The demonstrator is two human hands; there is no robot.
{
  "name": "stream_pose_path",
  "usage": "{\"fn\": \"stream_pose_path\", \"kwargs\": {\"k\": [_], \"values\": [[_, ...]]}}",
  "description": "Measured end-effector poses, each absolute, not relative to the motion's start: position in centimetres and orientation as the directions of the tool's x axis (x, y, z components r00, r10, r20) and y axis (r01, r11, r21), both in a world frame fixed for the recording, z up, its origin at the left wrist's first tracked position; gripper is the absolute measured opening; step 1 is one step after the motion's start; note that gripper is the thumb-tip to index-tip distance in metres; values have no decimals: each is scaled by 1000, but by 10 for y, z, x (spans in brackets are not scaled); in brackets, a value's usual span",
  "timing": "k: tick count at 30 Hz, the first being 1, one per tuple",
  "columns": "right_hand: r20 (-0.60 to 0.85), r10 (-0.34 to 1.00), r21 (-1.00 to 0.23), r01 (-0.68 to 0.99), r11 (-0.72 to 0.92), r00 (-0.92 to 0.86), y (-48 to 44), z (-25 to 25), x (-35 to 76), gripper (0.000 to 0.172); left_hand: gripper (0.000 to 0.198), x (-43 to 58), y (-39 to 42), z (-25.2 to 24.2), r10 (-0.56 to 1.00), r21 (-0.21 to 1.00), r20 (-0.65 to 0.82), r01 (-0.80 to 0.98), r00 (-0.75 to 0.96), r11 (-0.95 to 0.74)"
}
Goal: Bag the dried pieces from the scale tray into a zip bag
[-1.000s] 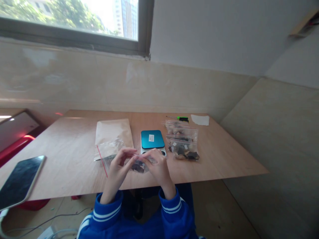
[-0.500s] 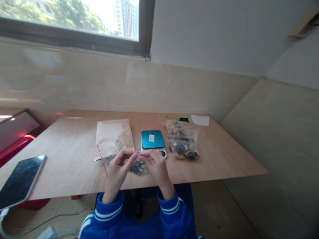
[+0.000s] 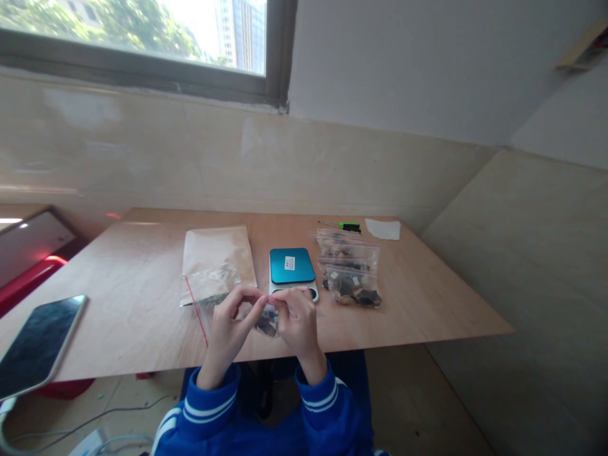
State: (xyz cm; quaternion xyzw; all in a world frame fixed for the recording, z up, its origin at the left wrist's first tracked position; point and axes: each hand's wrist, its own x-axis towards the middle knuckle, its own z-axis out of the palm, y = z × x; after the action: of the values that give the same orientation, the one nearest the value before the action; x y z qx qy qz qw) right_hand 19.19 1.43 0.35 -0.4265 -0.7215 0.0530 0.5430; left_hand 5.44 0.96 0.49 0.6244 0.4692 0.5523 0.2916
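Note:
My left hand (image 3: 230, 326) and my right hand (image 3: 297, 326) meet at the near middle of the plywood board, with their fingertips pinched together on the top edge of a clear zip bag (image 3: 266, 323). Dark pieces show inside the bag below my fingers, partly hidden by my hands. A red-edged clear plastic sheet (image 3: 211, 283) lies on a kraft paper envelope (image 3: 216, 252) next to my left hand; it may be part of the same bag. Just beyond my right hand stands a teal digital scale (image 3: 291, 266).
Right of the scale lie stacked zip bags of dark pieces (image 3: 349, 275). Behind them are a green-handled screwdriver (image 3: 349, 227) and white paper (image 3: 382, 229). A smartphone (image 3: 40, 339) overhangs the plywood board's (image 3: 133, 297) left edge. Walls bound the far and right sides.
My hands have drawn closer together and pinch the bag's top edge more tightly. The bag has bunched up between them, and fewer of its dark pieces show.

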Motion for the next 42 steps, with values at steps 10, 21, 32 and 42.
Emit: {"fn": "stream_pose_path", "kwargs": {"k": [10,21,32,42], "values": [[688,725,-635,462,619,-27,12,6,190,11,18,53,10,3,922,912,375,219,-99,-348],[752,658,-574,520,632,31,12,9,192,22,15,54,10,2,920,900,391,201,25,-388],[653,748,-622,479,619,-118,23,2,201,27,9,46,9,0,902,889,422,238,-88,-392],[672,722,-555,531,640,-168,22,1,197,27,9,50,10,4,905,884,418,263,-79,-386]]}}
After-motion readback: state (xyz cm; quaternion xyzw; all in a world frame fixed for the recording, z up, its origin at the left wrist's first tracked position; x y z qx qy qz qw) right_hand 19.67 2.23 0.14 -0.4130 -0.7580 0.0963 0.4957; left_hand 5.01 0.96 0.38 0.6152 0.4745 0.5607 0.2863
